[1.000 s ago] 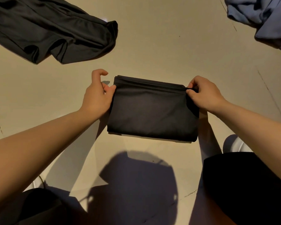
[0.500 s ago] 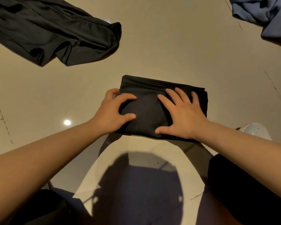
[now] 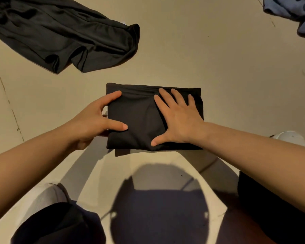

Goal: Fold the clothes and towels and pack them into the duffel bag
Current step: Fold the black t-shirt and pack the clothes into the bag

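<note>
Right hand [image 3: 180, 120]: lies flat, palm down, on the right half of the folded cloth [image 3: 141, 120]; fingers straight and spread toward 12 o'clock, thumb out toward 7 o'clock.
Left hand [image 3: 93, 120]: at the cloth's left edge, forefinger and thumb stretched onto its top; whether the other fingers curl under the edge cannot be told.
Folded cloth: black, a neat rectangle on the floor [image 3: 218, 67], centre of view; small creases gather between the two hands.
Black garment [image 3: 60, 37]: unfolded and rumpled, at 10 o'clock from the cloth, well apart.
Blue garment [image 3: 292, 9]: crumpled, at 2 o'clock, cut by the frame corner.
Shoe [image 3: 289, 138]: white, at 3 o'clock beyond the right forearm.
Floor: pale beige tiles with thin seams.
Writing: no brand, label or lettering can be read on any item.
</note>
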The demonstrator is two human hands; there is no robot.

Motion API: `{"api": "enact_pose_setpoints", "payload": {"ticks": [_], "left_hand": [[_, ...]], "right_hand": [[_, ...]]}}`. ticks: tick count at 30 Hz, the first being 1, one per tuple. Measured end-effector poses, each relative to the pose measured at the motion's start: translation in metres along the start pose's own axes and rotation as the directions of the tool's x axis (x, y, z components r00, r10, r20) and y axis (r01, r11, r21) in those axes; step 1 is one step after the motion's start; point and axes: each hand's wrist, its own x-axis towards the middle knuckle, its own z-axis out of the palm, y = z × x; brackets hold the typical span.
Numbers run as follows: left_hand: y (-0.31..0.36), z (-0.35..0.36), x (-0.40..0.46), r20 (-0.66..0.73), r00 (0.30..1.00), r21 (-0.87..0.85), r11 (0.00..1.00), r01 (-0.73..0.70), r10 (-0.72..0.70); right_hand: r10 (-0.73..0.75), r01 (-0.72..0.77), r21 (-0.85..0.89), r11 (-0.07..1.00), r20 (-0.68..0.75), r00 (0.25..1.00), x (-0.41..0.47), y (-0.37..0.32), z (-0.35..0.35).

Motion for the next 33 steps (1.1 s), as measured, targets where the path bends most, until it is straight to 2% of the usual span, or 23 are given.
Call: {"api": "enact_pose_setpoints", "payload": {"ticks": [3,5,7,10,12,13,15,16,17,18,20,22,24,25,27,29,31,33], "left_hand": [[0.015,-0.021,-0.011,-0.045,0.993,0.174,0.980,-0.098,0.107],[0.027,-0.025,-0.015,-0.020,0.985,0.262,0.951,-0.163,0.174],[0.036,-0.016,-0.016,0.026,0.969,0.275,0.931,-0.241,0.244],[0.042,0.019,-0.011,0.100,0.941,0.237,0.911,-0.338,0.324],[0.035,0.044,-0.003,0.185,0.920,0.204,0.902,-0.381,0.346],[0.028,0.055,0.002,0.241,0.907,0.191,0.899,-0.393,0.345],[0.008,0.072,0.007,0.348,0.879,0.278,0.860,-0.428,0.325],[-0.003,0.076,0.007,0.418,0.848,0.379,0.786,-0.488,0.325],[-0.013,0.079,0.004,0.494,0.805,0.484,0.666,-0.568,0.328],[-0.023,0.079,0.000,0.557,0.759,0.561,0.520,-0.644,0.337],[-0.032,0.077,-0.007,0.637,0.678,0.615,0.289,-0.734,0.367],[-0.035,0.075,-0.012,0.683,0.593,0.588,0.160,-0.793,0.428],[-0.045,0.070,-0.012,0.694,0.512,0.595,-0.003,-0.804,0.507],[-0.051,0.068,-0.012,0.659,0.514,0.646,-0.062,-0.761,0.549],[-0.062,0.060,-0.015,0.518,0.622,0.790,-0.049,-0.612,0.587],[-0.073,0.051,-0.016,0.490,0.700,0.842,-0.074,-0.534,0.520],[-0.084,0.042,-0.012,0.602,0.690,0.792,-0.191,-0.580,0.401],[-0.089,0.038,-0.007,0.660,0.668,0.750,-0.248,-0.614,0.342]], "right_hand": [[-0.054,0.051,-0.019,0.999,-0.202,0.978,-0.001,-0.013,-0.002],[-0.091,0.087,-0.027,0.996,-0.275,0.957,-0.002,-0.014,0.000],[-0.066,0.078,0.040,0.996,-0.239,0.969,0.001,-0.013,0.002],[-0.036,0.086,0.334,0.939,-0.153,0.988,0.008,-0.001,-0.001],[0.038,0.088,0.563,0.822,-0.208,0.977,0.009,0.014,-0.006],[0.164,0.045,0.694,0.719,-0.231,0.959,0.008,0.023,-0.008],[0.391,-0.046,0.923,0.381,-0.116,0.913,0.003,0.036,-0.014],[0.415,-0.071,0.968,0.242,-0.038,0.909,0.000,0.040,-0.015],[0.403,-0.085,0.978,0.193,0.000,0.915,-0.002,0.042,-0.016],[0.380,-0.088,0.971,0.220,-0.003,0.925,-0.003,0.041,-0.016],[0.334,-0.051,0.915,0.400,-0.094,0.938,-0.003,0.038,-0.015],[0.306,-0.014,0.817,0.577,-0.200,0.931,0.001,0.035,-0.013],[0.307,0.006,0.757,0.653,-0.271,0.912,0.004,0.033,-0.010],[0.311,0.020,0.734,0.679,-0.312,0.898,0.004,0.032,-0.010],[0.267,0.089,0.607,0.789,-0.471,0.840,0.001,0.029,-0.011],[0.051,0.234,0.374,0.897,-0.614,0.787,-0.003,0.027,-0.010],[-0.239,0.368,0.121,0.922,-0.570,0.786,-0.003,0.028,0.000],[-0.354,0.394,0.031,0.918,-0.382,0.854,-0.004,0.032,0.017]]}}
